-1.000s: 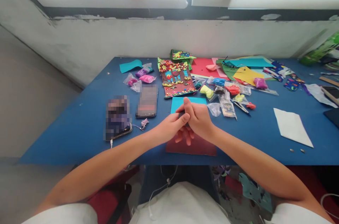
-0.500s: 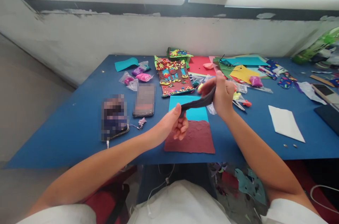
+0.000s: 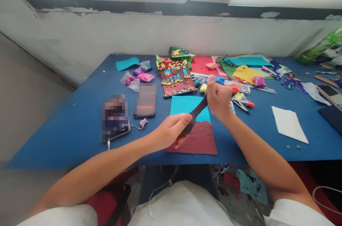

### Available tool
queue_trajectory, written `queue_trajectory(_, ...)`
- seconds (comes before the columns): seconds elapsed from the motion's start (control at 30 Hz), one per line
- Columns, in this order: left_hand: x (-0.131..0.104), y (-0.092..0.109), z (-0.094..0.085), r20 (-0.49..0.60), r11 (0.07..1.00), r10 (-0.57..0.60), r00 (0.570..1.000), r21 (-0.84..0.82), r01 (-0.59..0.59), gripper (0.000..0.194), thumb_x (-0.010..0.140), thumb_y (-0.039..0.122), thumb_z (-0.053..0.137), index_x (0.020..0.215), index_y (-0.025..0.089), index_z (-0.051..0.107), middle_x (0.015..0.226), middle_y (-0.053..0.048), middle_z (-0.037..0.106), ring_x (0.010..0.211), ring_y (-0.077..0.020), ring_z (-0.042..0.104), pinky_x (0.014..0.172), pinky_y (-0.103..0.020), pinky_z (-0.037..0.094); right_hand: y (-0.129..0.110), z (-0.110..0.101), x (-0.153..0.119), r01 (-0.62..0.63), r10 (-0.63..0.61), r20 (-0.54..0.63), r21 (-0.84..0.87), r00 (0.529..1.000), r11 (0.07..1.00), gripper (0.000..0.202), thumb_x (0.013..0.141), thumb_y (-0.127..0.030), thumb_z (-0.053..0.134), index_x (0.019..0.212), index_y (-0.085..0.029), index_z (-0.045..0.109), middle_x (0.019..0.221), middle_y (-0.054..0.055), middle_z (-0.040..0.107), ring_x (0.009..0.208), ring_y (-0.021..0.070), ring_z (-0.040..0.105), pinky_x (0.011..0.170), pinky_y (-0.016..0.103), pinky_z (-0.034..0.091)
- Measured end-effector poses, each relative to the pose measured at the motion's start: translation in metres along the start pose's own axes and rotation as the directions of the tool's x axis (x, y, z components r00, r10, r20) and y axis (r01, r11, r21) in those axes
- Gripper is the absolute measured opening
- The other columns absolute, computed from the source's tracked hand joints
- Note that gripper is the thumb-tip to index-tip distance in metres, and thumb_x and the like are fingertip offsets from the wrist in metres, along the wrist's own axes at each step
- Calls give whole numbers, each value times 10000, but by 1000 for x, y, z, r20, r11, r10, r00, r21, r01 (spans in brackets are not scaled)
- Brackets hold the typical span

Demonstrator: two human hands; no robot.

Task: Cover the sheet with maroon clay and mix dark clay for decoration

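Note:
A dark grey strip of modelling clay [image 3: 199, 109] stretches slantwise between my two hands. My left hand [image 3: 179, 129] grips its thicker lower end, thumb on top. The upper end disappears into the closed fingers of my right hand [image 3: 219, 98], held higher and farther off. Beneath the hands lies a blue sheet [image 3: 181, 106], its near half covered by a flat reddish-brown clay layer [image 3: 197, 144]. Just behind it is a picture decorated with colourful clay [image 3: 176, 76].
Two phones [image 3: 145, 99] [image 3: 116, 119] lie at the left, one with a cable. Behind them are bagged pink and purple clays [image 3: 145, 77]. Coloured papers [image 3: 247, 74], scissors [image 3: 240, 106] and more clay crowd the back right. A folded white paper [image 3: 290, 124] rests at the right.
The strip has gone from nearly level to a steeper slant, narrower in the middle. My right hand has shifted slightly left, and its fingers have closed. My left hand now wraps the lower end more fully.

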State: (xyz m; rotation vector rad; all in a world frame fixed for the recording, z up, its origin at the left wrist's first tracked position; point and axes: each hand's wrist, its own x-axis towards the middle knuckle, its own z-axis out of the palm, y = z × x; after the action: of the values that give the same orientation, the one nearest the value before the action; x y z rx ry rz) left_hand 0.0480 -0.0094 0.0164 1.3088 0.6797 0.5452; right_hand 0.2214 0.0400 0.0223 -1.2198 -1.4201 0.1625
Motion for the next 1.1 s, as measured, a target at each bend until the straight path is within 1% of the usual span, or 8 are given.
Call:
queue_trajectory(0.13, 7, -2, -3, 32, 990, 21, 999, -137, -17, 692, 714, 880, 424, 683, 189, 431, 481, 56, 455, 366, -80, 463, 352, -185, 292, -4, -5, -2, -109, 82, 110, 268, 991, 957, 697, 947, -650, 286, 514, -201, 595, 539, 30, 612, 553, 134, 591, 545, 267, 448)
queue_trajectory(0.23, 11, -5, -6, 87, 989, 7, 996, -147, 6, 794, 568, 953, 440, 743, 179, 473, 563, 6, 578, 411, -98, 522, 382, -196, 368, -21, 2, -27, -30, -130, 402, 369, 906, 929, 664, 980, -602, 205, 869, -208, 728, 912, 71, 737, 903, 181, 679, 775, 318, 532)
queue_trajectory(0.3, 10, -8, -5, 110, 995, -20, 994, -96, 30, 798, 544, 937, 496, 772, 172, 486, 539, -2, 602, 371, -82, 477, 368, -191, 351, -30, 9, -43, 86, -209, 455, 277, 866, 957, 667, 997, -567, 197, 820, -199, 725, 821, 62, 732, 792, 159, 679, 720, 292, 524)
queue_trajectory(0.53, 7, -6, 1, 2, 999, -3, 1000, -53, 3, 575, 797, 757, 495, 690, 198, 413, 437, 92, 422, 259, -40, 329, 287, -172, 219, -11, 13, -26, 225, -203, 235, -69, 951, 972, 678, 1006, -487, 315, 409, -189, 441, 387, -17, 427, 361, 65, 379, 440, 262, 245)
queue_trajectory(0.7, 12, -2, -5, -18, 986, -43, 999, -159, 39, 561, 800, 746, 515, 705, 207, 394, 459, 94, 395, 271, -41, 323, 293, -171, 191, 4, 2, 3, 26, -27, -24, -42, 999, 999, 747, 938, -671, 302, 361, -209, 409, 356, -21, 367, 353, 79, 367, 435, 263, 270)
queue_trajectory(0.8, 15, -3, -8, 29, 973, -73, 997, -216, 77, 662, 749, 863, 398, 721, 202, 421, 476, 69, 431, 291, -66, 387, 313, -191, 212, -8, 1, -6, -23, -8, 154, 198, 988, 980, 798, 945, -687, 149, 524, -210, 631, 559, 47, 630, 559, 141, 619, 569, 272, 471)
queue_trajectory(0.9, 15, -6, -7, 82, 986, -38, 996, -156, 51, 747, 628, 935, 432, 749, 198, 453, 452, 42, 508, 299, -90, 433, 313, -193, 228, -24, 7, -30, 93, -208, 425, 275, 881, 957, 772, 947, -685, 141, 784, -213, 730, 853, 76, 739, 847, 186, 696, 772, 324, 537)
queue_trajectory(1.1, 8, -7, -2, 21, 998, -47, 999, -29, 47, 642, 771, 803, 472, 609, 181, 461, 349, 66, 413, 222, -43, 290, 258, -183, 164, -33, 13, -43, 104, -164, 387, 171, 907, 980, 725, 1008, -565, 158, 500, -193, 517, 478, 15, 560, 442, 89, 515, 477, 239, 381)
